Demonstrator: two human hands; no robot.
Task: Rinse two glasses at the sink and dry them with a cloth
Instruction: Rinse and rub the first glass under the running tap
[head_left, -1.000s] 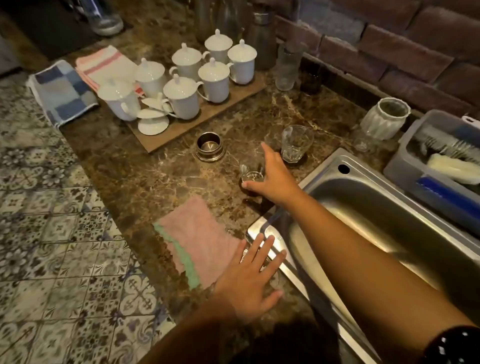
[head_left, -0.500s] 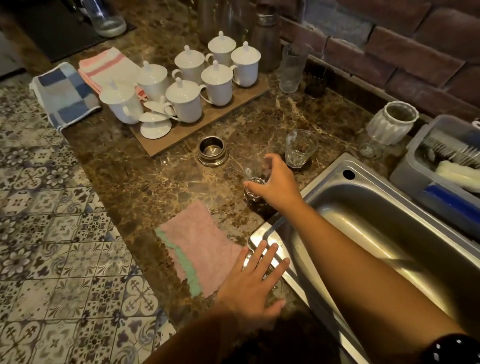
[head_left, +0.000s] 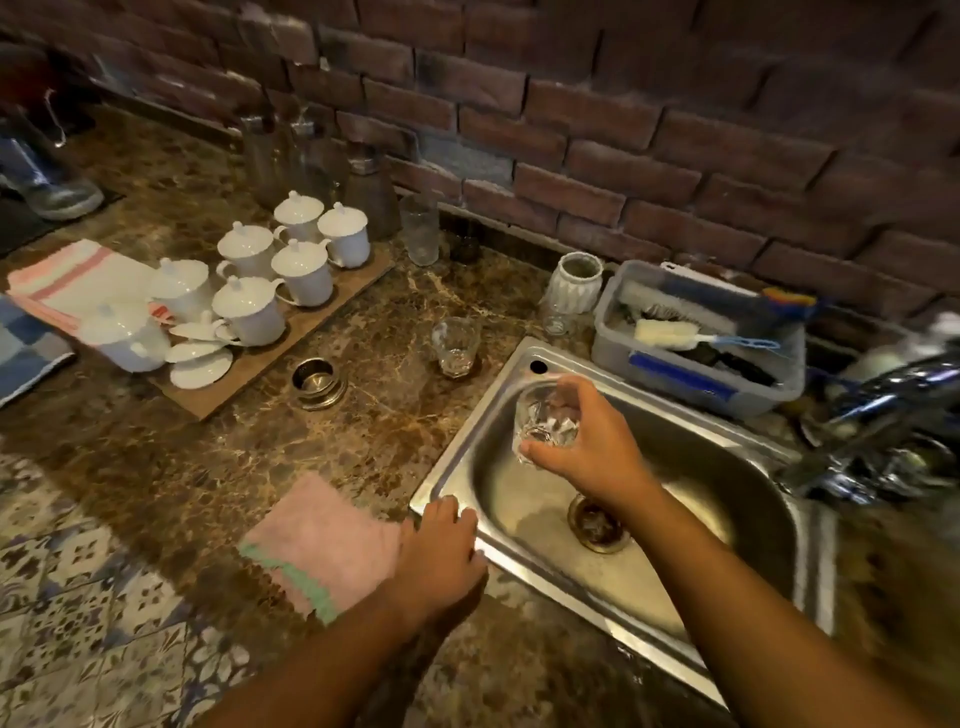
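Note:
My right hand grips a small clear glass and holds it over the steel sink, near the basin's far left corner. A second clear glass stands upright on the marble counter just left of the sink. A pink cloth with a green edge lies flat on the counter at the sink's near left corner. My left hand rests palm down on the counter and the sink rim, touching the cloth's right edge, holding nothing. The tap is blurred at the right.
A wooden board with several white lidded cups sits at the left. A small metal filter stands near it. A plastic tub of brushes and a white ribbed jar stand behind the sink. Tall glassware lines the brick wall; folded towels lie far left.
My right hand lifted the glass off the counter and carried it right, over the sink basin. My left hand's fingers drew together at the sink rim. The view swung up and right.

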